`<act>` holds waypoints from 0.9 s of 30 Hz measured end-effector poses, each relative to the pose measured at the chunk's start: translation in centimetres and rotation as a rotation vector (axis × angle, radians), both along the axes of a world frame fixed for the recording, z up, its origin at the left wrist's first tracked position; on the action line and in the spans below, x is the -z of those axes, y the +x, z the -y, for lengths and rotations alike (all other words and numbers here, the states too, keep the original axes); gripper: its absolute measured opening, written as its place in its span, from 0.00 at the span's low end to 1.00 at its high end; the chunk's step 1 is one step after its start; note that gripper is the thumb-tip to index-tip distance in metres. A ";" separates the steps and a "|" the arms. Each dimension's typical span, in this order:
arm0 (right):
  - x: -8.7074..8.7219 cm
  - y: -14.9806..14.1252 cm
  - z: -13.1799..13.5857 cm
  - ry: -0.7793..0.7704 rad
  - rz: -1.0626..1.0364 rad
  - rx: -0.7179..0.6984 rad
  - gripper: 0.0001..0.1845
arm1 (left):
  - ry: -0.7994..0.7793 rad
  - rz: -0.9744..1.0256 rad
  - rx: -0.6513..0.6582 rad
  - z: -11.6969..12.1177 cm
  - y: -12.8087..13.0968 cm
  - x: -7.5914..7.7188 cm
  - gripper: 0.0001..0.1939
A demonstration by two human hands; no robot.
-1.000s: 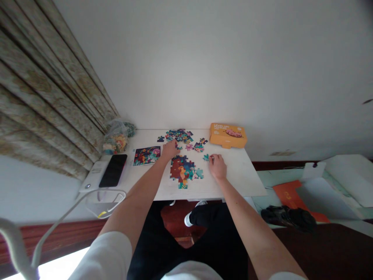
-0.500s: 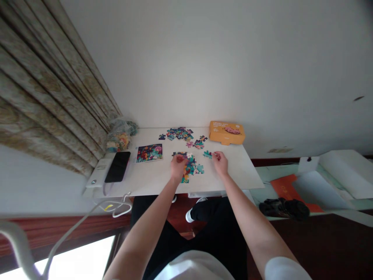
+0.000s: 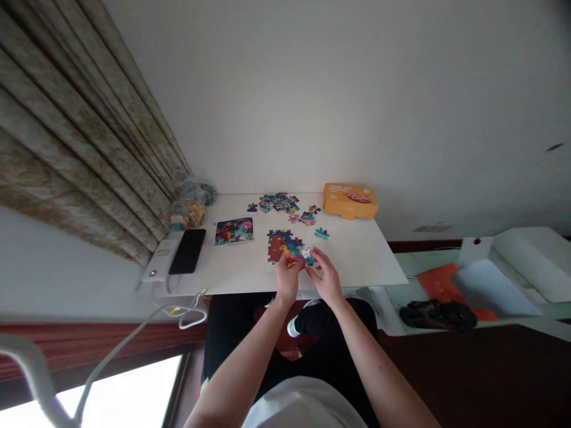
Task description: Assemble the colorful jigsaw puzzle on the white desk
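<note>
Both hands now meet at the near right part of the partly joined puzzle (image 3: 279, 245), which lies on the white desk (image 3: 357, 255). Half a second ago they were apart: the left hand (image 3: 294, 261) was over the puzzle, and the right hand (image 3: 314, 261) was out to the right at the teal piece (image 3: 322, 233). The right hand has let go of that piece, which now lies alone on the desk, just beyond the hand and apart from the puzzle.

The left hand's fingers are drawn together at the puzzle's near edge, close to the right hand's fingertips; whether they grip a piece is too small to tell. The right hand's fingers are bent, with the fingertips at the puzzle's right side, by a white patch of its print; whether they pinch anything also cannot be told.

The puzzle's far left part, partly covered by the left hand before, is in view again. The heap of loose pieces (image 3: 279, 203) stays at the back of the desk, between the picture card (image 3: 234, 231) and the orange box (image 3: 350, 202). The phone (image 3: 188, 251) still lies left of the card.
</note>
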State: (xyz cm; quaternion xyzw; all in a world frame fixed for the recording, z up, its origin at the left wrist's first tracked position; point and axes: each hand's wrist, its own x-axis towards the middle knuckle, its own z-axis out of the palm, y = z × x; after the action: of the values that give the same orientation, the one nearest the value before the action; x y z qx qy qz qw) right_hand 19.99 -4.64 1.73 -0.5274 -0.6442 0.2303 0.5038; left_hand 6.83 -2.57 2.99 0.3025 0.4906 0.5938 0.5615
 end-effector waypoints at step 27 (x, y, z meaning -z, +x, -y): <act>1.5 1.7 0.4 -0.401 -0.379 0.038 0.27 | 0.277 -0.591 0.230 -0.4 -3.7 1.1 0.07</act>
State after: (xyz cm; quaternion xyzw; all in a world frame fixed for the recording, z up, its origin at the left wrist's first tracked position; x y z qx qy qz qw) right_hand 21.70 -5.00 0.28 -0.5762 -0.4701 0.4382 0.5051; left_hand 3.12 -2.19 1.87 0.5881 0.5094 0.4741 0.4121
